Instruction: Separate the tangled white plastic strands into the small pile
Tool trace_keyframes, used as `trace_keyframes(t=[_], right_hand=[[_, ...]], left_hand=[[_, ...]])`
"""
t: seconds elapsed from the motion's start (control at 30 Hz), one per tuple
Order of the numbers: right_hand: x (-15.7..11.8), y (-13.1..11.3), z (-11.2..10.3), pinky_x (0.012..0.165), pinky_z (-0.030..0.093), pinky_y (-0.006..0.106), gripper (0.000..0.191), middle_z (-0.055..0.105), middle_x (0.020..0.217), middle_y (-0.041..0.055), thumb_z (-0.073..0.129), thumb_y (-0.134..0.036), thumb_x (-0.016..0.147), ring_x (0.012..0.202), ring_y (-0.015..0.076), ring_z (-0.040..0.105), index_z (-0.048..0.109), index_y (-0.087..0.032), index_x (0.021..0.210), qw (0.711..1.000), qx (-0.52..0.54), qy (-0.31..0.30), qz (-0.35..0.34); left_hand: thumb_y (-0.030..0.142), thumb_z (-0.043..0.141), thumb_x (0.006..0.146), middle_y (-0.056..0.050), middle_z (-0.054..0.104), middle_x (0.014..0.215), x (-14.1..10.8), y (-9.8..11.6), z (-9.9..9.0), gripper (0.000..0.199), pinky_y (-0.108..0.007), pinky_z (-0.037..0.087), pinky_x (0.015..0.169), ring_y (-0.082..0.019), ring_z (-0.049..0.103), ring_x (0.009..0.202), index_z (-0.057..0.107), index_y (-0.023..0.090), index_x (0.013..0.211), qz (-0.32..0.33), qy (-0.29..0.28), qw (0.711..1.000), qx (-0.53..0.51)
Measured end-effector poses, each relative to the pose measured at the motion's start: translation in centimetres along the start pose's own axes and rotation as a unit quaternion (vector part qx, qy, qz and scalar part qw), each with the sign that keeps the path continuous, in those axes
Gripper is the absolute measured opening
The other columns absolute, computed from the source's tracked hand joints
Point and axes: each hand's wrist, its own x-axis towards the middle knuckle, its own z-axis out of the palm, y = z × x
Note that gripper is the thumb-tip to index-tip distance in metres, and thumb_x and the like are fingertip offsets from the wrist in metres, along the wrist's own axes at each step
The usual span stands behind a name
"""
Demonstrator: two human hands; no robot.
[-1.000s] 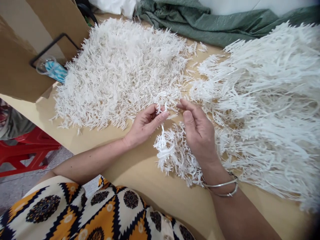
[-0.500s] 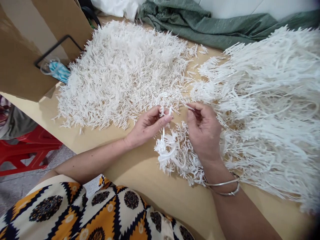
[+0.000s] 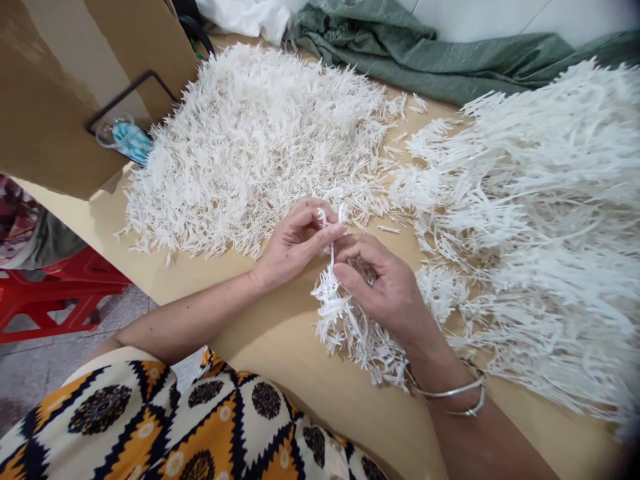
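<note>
Between thumb and fingers, my left hand (image 3: 300, 243) pinches a thin white strand (image 3: 332, 255), whose curled ends stick up above the fingertips. My right hand (image 3: 383, 283) is closed on the same strand just below and to the right, its fingertips close to my left thumb. Beneath the hands lies a small bunch of white strands (image 3: 350, 333), partly covered by my right hand. A large heap of short white pieces (image 3: 265, 140) spreads behind my left hand. Longer white strands (image 3: 560, 233) are piled on the right.
A cardboard box (image 3: 75, 87) stands at the back left, with a clear cup (image 3: 120, 133) holding something blue and white beside it. Green cloth (image 3: 425, 53) lies along the back of the tan table (image 3: 280, 333). A red stool (image 3: 55, 293) is at the left.
My right hand has moved left and down to the strand under my left hand. A small white piece now lies on the table behind it. The view has shifted slightly.
</note>
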Motion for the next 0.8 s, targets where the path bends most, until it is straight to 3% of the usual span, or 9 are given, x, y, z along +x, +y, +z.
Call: trace_keyframes(t=[0.07, 0.17, 0.23, 0.43, 0.53, 0.6, 0.8], right_hand=[[-0.1, 0.3, 0.1, 0.095, 0.061, 0.043, 0.010, 0.074, 0.103, 0.0035, 0.066, -0.036, 0.102, 0.101, 0.0206, 0.073, 0.066, -0.027, 0.107, 0.996, 0.073, 0.046, 0.039], [-0.1, 1.0, 0.4, 0.097, 0.063, 0.041, 0.036, 0.071, 0.118, 0.0050, 0.073, -0.033, 0.097, 0.104, 0.0187, 0.074, 0.058, -0.029, 0.130, 0.985, 0.101, 0.121, 0.065], [0.0, 1.3, 0.6, 0.093, 0.064, 0.038, 0.046, 0.069, 0.120, 0.0044, 0.076, -0.031, 0.094, 0.101, 0.0176, 0.072, 0.057, -0.030, 0.136, 0.985, 0.091, 0.133, 0.065], [0.0, 1.2, 0.6, 0.082, 0.056, 0.037, 0.013, 0.072, 0.098, -0.0008, 0.077, -0.030, 0.095, 0.085, 0.0160, 0.066, 0.072, -0.028, 0.106, 0.983, 0.028, 0.169, 0.060], [0.1, 1.4, 0.5, 0.075, 0.054, 0.033, 0.019, 0.070, 0.092, -0.0027, 0.085, -0.028, 0.087, 0.081, 0.0145, 0.064, 0.070, -0.027, 0.099, 0.975, 0.057, 0.202, 0.069], [0.3, 1.7, 0.4, 0.073, 0.055, 0.032, 0.022, 0.070, 0.091, -0.0027, 0.087, -0.026, 0.085, 0.080, 0.0146, 0.065, 0.069, -0.027, 0.098, 0.971, 0.089, 0.208, 0.071], [0.7, 2.7, -0.4, 0.081, 0.063, 0.036, 0.024, 0.076, 0.103, -0.0008, 0.082, -0.021, 0.087, 0.087, 0.0169, 0.071, 0.073, -0.031, 0.107, 0.972, 0.157, 0.165, 0.050]], left_hand=[[0.052, 0.076, 0.096, -0.002, 0.064, 0.099, 0.2, -0.1, -0.1, 0.032, -0.028, 0.052, 0.080, -0.011, 0.058, 0.088, 0.065, 0.022, 0.090, -0.015, 0.004, 1.000, -0.008], [0.056, 0.075, 0.095, 0.000, 0.063, 0.093, 0.3, -0.2, -0.1, 0.035, -0.026, 0.051, 0.077, -0.010, 0.057, 0.082, 0.067, 0.022, 0.093, -0.041, -0.010, 0.998, -0.042], [0.057, 0.075, 0.095, 0.000, 0.063, 0.092, 0.3, -0.2, -0.1, 0.037, -0.026, 0.052, 0.079, -0.009, 0.057, 0.082, 0.066, 0.021, 0.093, -0.046, -0.028, 0.998, -0.045], [0.053, 0.074, 0.097, 0.000, 0.062, 0.094, 0.0, 0.4, 0.1, 0.035, -0.026, 0.056, 0.083, -0.009, 0.061, 0.086, 0.063, 0.020, 0.098, -0.084, -0.091, 0.989, -0.086], [0.047, 0.087, 0.087, 0.000, 0.066, 0.097, -0.2, 0.4, 0.3, 0.040, -0.023, 0.057, 0.076, -0.009, 0.063, 0.083, 0.062, 0.020, 0.102, -0.095, -0.130, 0.983, -0.092], [0.045, 0.086, 0.088, -0.001, 0.068, 0.097, -0.2, 0.2, 0.4, 0.037, -0.022, 0.056, 0.073, -0.008, 0.063, 0.081, 0.063, 0.019, 0.102, -0.098, -0.129, 0.984, -0.076], [0.046, 0.081, 0.091, 0.001, 0.069, 0.091, -0.1, -0.4, 0.2, 0.033, -0.021, 0.054, 0.068, -0.006, 0.059, 0.072, 0.067, 0.018, 0.102, -0.114, -0.105, 0.986, -0.061]])
